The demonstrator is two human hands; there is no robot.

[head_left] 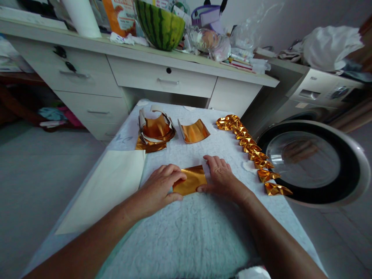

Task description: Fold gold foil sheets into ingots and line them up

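A sheet of gold foil paper (192, 180) lies on the cloth-covered table in front of me, between both hands. My left hand (162, 182) grips its left end, with the forefinger on top and the thumb along the near edge. At the right end, my right hand (217, 174) holds the sheet between the thumb at the near corner and the fingers at the far one. A curved gold foil sheet (195, 131) rests beyond it. To its left sits a curled stack of gold foil sheets (155, 128). Folded gold foil pieces (250, 147) form a row at the right.
White paper (107, 186) covers the left side of the table (180, 240). A washing machine's open round door (348, 166) stands close to the table's right edge. Behind is a white desk (93, 85) with drawers, bearing a cut watermelon (161, 27) and plastic bags.
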